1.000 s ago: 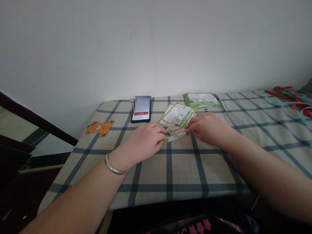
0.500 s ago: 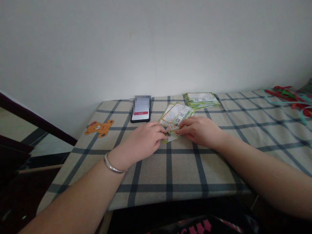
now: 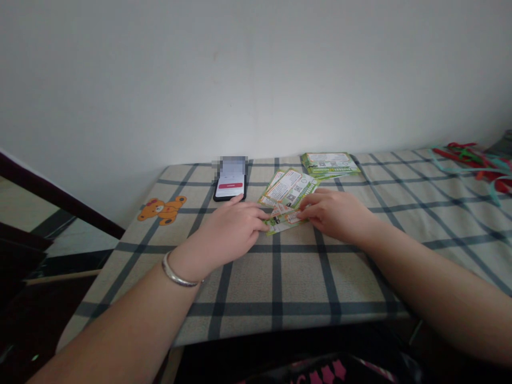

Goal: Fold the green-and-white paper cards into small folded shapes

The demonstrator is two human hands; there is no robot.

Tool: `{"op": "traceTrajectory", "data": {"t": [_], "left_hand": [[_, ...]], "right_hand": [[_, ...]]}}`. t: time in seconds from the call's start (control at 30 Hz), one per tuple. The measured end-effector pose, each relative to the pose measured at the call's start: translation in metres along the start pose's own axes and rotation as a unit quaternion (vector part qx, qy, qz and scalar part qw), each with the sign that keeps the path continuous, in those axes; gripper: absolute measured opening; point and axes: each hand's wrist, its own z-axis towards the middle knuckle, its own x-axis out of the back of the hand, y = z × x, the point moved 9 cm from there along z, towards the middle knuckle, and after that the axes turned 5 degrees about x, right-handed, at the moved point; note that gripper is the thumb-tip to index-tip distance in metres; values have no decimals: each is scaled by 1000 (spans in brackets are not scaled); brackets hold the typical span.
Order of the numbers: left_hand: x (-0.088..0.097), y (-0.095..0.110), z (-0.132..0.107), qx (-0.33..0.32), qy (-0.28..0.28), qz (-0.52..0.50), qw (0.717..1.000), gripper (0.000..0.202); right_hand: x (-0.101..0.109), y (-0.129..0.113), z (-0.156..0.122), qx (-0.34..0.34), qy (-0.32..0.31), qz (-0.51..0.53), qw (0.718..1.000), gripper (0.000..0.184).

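Between my hands lies a green and white printed paper card [image 3: 285, 222], its upper part looking folded into slanted edges. My left hand [image 3: 230, 232], with a silver bangle on the wrist, rests at the card's left end, fingers stretched out and thumb apart near the phone. On the other side, my right hand [image 3: 338, 216] has thumb and fingers pinched together on the card's right end. Just beyond, a few similar flat cards [image 3: 288, 186] lie overlapping, partly covered by the card in hand. A thicker stack of the same cards [image 3: 330, 163] sits farther back by the wall.
A phone [image 3: 231, 184] with a lit screen lies behind my left hand. An orange bear picture [image 3: 162, 210] is on the checked tablecloth [image 3: 256, 288] at the left. Red, green and pale blue ribbon-like strips [image 3: 476, 160] lie at the far right. The wall borders the back edge.
My hands have moved slightly apart: the left shifted left with its thumb now spread, the right a little right. More of the card shows between them.
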Motion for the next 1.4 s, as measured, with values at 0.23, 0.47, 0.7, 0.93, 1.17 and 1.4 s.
{"op": "traceTrajectory", "data": {"t": [0.23, 0.47, 0.7, 0.93, 1.17, 1.4], "left_hand": [[7, 3, -2, -2, 0, -2, 1000, 36], [4, -4, 0, 7, 12, -37, 999, 32], [5, -6, 4, 17, 90, -74, 993, 19], [-2, -16, 3, 59, 117, -120, 984, 24], [-11, -20, 3, 83, 85, -90, 989, 42], [-15, -22, 5, 86, 81, -135, 984, 42]], "right_hand": [[0, 6, -2, -20, -15, 4, 1000, 25], [0, 9, -3, -38, -11, 11, 999, 23], [0, 8, 1, -24, 57, 41, 997, 26], [-3, 8, 5, -14, 76, 100, 992, 20], [-3, 1, 8, 11, 101, 152, 983, 16], [-6, 2, 10, 19, 124, 171, 977, 12]]}}
